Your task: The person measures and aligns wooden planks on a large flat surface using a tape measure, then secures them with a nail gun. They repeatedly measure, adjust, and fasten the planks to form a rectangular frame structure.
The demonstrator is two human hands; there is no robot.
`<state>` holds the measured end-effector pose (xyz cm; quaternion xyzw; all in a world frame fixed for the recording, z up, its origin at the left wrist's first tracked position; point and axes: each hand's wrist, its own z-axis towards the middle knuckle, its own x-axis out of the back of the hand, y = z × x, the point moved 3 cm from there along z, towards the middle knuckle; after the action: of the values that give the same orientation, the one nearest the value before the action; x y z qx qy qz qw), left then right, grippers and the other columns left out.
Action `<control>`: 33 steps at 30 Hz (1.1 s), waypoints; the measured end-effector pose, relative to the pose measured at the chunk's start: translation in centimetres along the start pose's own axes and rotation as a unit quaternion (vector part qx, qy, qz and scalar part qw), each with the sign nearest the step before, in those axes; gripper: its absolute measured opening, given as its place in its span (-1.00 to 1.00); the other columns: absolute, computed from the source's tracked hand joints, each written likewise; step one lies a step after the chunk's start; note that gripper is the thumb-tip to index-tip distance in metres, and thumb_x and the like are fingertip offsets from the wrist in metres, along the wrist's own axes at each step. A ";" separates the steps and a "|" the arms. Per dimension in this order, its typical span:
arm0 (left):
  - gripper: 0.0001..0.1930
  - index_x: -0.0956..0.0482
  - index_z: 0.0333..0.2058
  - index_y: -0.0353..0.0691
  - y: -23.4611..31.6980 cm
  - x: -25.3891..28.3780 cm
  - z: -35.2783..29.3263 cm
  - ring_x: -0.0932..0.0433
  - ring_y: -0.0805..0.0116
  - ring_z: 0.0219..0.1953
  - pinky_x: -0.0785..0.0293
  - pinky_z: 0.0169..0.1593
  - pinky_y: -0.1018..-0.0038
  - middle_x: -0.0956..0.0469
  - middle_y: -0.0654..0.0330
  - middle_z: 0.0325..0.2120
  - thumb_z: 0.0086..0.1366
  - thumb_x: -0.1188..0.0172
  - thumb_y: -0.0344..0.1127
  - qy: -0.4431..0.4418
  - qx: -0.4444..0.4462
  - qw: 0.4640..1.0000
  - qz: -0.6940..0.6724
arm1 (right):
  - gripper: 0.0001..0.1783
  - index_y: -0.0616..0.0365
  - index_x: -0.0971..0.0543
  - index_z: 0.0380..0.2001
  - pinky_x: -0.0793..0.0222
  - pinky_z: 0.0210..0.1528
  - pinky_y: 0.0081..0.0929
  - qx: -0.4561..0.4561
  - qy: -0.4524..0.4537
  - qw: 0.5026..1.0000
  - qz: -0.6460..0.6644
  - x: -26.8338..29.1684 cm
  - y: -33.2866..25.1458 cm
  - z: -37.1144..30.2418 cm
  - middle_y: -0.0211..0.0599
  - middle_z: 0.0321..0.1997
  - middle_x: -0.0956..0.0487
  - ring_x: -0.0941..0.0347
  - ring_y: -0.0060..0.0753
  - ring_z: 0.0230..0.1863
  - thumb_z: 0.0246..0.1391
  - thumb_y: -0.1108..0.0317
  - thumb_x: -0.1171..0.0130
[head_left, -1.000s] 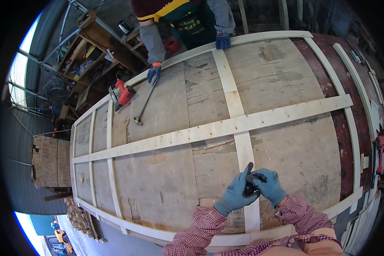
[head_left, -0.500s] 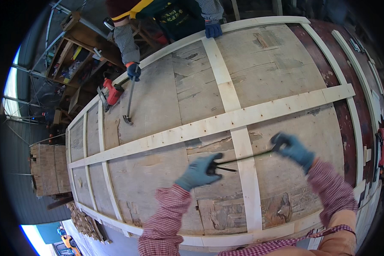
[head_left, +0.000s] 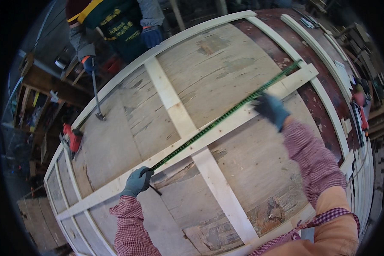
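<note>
A green tape measure (head_left: pixel 226 115) stretches along a long pale wooden batten (head_left: pixel 230 122), its blade reaching toward the batten's far right end. My left hand (head_left: pixel 138 182), in a blue-grey glove, is closed around the tape's near end; a short dark strap hangs beside it. My gloved right hand (head_left: pixel 274 112) is over the batten, close beside the blade. Motion smears its fingers, so I cannot see whether they touch the tape. Below the long batten, a cross batten (head_left: pixel 226 192) lies on the rough, patched plywood panel (head_left: pixel 166 213).
Across the panel, a co-worker's gloved hand (head_left: pixel 89 64) holds a hammer (head_left: pixel 96 91), its head on the panel. Their other hand (head_left: pixel 151 37) rests on the frame edge. A red power tool (head_left: pixel 74 138) sits at the left edge, another red tool (head_left: pixel 362 113) at the right.
My left hand has moved left and my right hand away from me, onto the long batten. The tape now lies along the batten, extending past my right hand. The view has shifted.
</note>
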<state>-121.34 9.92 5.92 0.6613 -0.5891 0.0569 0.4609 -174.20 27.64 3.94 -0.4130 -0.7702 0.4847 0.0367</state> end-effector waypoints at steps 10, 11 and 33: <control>-0.76 -0.56 -0.15 -0.04 3.6 4.0 9.3 -0.51 0.04 -0.21 -0.41 -0.11 0.24 -0.55 0.04 -0.30 0.20 -0.11 -0.21 0.212 -0.127 0.947 0.204 | -0.85 0.12 -0.41 -0.18 -0.58 -0.34 -0.46 -0.051 0.097 0.985 0.133 -9.0 2.8 9.2 -0.18 -0.32 -0.58 -0.57 -0.27 -0.33 0.23 0.32 0.02; -0.75 -0.54 -0.13 0.00 2.9 4.3 9.6 -0.48 0.02 -0.18 -0.39 -0.09 0.21 -0.53 0.04 -0.27 0.20 -0.11 -0.23 0.238 -0.113 0.926 0.270 | -0.82 0.13 -0.40 -0.14 -0.59 -0.33 -0.41 -0.037 0.116 0.985 0.124 -8.7 2.4 10.4 -0.13 -0.29 -0.57 -0.58 -0.23 -0.34 0.22 0.34 0.05; -0.82 -0.56 -0.20 0.07 -1.2 0.5 16.2 -0.46 0.19 -0.09 -0.09 0.26 0.10 -0.54 0.14 -0.21 0.25 -0.03 -0.27 0.449 -0.021 0.791 0.415 | -0.70 0.25 -0.38 -0.03 -0.56 -0.13 -0.22 -0.024 0.121 0.989 0.084 -6.8 1.5 13.5 0.05 -0.08 -0.55 -0.56 -0.01 -0.15 0.27 0.31 0.11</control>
<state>-127.81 -1.50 -3.62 0.2435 -0.5344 0.5211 0.6193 -174.98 13.67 -2.04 -0.5326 -0.7340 0.4140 0.0790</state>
